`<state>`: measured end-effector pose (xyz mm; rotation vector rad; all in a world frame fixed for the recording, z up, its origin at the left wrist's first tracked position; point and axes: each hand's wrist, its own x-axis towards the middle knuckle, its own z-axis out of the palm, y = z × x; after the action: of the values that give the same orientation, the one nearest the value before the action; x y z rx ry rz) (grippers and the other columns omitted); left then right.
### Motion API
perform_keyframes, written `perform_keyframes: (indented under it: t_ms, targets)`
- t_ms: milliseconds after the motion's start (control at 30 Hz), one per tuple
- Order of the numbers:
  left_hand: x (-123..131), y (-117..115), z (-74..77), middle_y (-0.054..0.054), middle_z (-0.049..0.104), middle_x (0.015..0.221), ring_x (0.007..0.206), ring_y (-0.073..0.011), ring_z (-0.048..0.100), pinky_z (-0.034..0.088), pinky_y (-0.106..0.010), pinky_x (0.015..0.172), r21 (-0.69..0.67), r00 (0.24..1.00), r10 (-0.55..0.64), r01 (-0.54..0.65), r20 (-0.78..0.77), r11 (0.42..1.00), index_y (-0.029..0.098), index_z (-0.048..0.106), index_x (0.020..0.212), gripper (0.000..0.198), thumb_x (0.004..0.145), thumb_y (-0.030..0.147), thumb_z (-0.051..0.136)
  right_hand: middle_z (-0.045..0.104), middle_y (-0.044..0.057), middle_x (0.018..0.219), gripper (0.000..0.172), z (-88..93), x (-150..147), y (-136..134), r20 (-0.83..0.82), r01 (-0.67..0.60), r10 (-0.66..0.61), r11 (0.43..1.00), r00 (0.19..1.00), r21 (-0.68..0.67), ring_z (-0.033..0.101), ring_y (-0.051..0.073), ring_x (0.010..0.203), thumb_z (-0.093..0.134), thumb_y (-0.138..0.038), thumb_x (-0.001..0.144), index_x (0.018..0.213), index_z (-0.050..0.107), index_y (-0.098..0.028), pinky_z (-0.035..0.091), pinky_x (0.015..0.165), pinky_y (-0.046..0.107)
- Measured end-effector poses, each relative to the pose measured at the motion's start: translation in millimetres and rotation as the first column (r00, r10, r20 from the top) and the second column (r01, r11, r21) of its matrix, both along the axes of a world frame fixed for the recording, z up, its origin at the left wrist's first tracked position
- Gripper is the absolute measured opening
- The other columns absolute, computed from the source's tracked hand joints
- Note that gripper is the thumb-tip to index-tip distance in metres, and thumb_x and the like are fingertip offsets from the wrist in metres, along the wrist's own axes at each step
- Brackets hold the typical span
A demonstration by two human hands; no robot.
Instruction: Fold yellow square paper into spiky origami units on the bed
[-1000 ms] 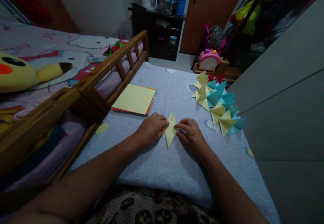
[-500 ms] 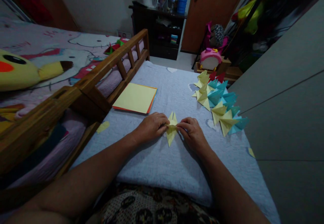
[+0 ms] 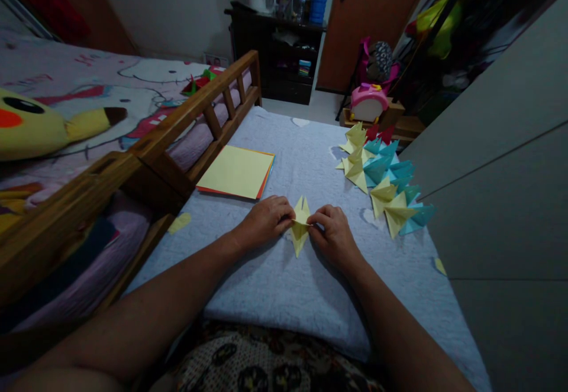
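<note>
A pale yellow folded paper piece (image 3: pixel 300 233) lies in the middle of the bed, two narrow points toward the far side and one broader point toward me. My left hand (image 3: pixel 268 222) pinches its left edge between thumb and fingers. On the opposite edge, my right hand (image 3: pixel 333 232) is closed in a similar pinch. Just beyond my left hand sits a stack of square paper sheets (image 3: pixel 237 170), yellow on top with orange showing beneath. Off to the right stand several finished-looking folded paper pieces, among them a yellow one (image 3: pixel 398 213) and a blue one (image 3: pixel 419 219).
A wooden bed rail (image 3: pixel 195 117) runs along the left, with a yellow plush toy (image 3: pixel 39 126) on the bed behind it. To the right rises a pale cabinet (image 3: pixel 501 191). Past the far edge are a dark shelf unit (image 3: pixel 275 55) and a pink toy (image 3: pixel 369 102).
Both hands keep their pinch on the yellow paper. My right hand has shifted slightly left, and the paper's middle fold looks flatter and wider across.
</note>
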<state>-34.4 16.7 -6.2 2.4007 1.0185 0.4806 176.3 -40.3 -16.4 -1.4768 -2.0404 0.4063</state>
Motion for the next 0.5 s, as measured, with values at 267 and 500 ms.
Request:
perform_keyframes:
  t_ms: [267, 500]
  targets:
    - [5, -2, 0.7, -0.005, 0.064, 0.082, 0.083, -0.0216, 0.059, 0.046, -0.035, 0.080, 0.018, 0.993, 0.051, -0.049, -0.110, 0.999, 0.018, 0.065, 0.085, 0.017, 0.097, 0.025, 0.054, 0.065, 0.006, 0.085, 0.015, 0.9, -5, 4, 0.022, 0.101, -0.100, 0.993, 0.995, -0.065, 0.053, 0.023, 0.086, 0.063, -0.020, 0.091, 0.083, 0.075, -0.022, 0.038, 0.080, 0.038]
    - [14, -5, -0.3, -0.007, 0.065, 0.084, 0.085, -0.0233, 0.060, 0.046, -0.036, 0.081, 0.131, 0.946, 0.130, -0.095, -0.297, 0.987, 0.017, 0.062, 0.085, 0.023, 0.101, 0.029, 0.051, 0.067, 0.007, 0.089, 0.017, 6.7, -15, 4, 0.181, 0.218, -0.198, 0.971, 0.963, -0.094, 0.053, 0.023, 0.087, 0.059, -0.022, 0.093, 0.086, 0.074, -0.019, 0.035, 0.079, 0.035]
